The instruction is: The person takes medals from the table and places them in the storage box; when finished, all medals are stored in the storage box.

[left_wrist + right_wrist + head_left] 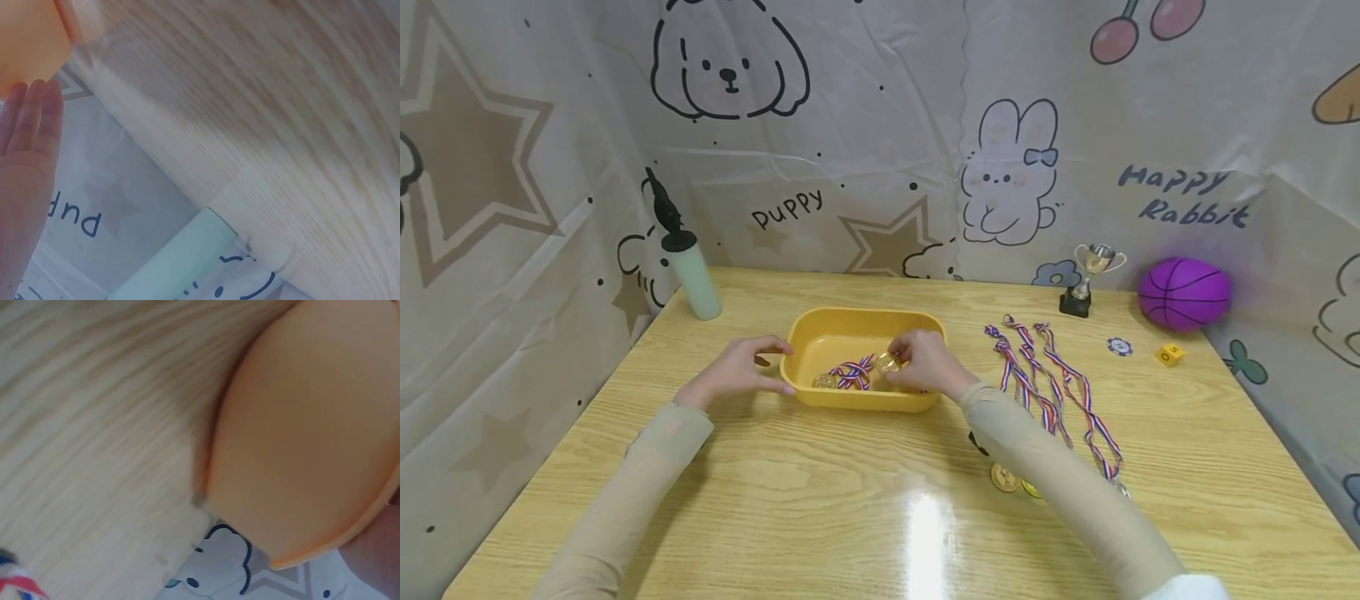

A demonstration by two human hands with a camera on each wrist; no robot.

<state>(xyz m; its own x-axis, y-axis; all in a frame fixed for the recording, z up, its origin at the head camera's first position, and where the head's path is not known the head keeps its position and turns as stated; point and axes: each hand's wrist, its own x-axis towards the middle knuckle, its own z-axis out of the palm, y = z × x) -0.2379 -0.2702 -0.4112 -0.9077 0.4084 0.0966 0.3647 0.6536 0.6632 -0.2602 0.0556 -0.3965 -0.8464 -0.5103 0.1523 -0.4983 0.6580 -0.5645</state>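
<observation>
A yellow plastic bin [863, 401] sits on the table with a gold medal [824, 381] and a striped red, white and blue ribbon [853, 374] inside. At the bin's left end, my left hand [735, 372] touches the rim and wall with fingers spread; the left wrist view shows those fingers [47, 119] straight against the bin. My right hand [927, 363] reaches over the right end and pinches another gold medal [887, 363] inside. Its fingertips are partly hidden, and the right wrist view shows mostly the bin's outer wall [306, 437].
Several ribboned medals [1005, 477] lie right of the bin, partly behind my right forearm. Farther back stand a trophy [1078, 283], a purple ball [1184, 294], a poker chip [1119, 347] and a yellow cube [1169, 355]. A green pump-like cylinder [696, 279] stands back left.
</observation>
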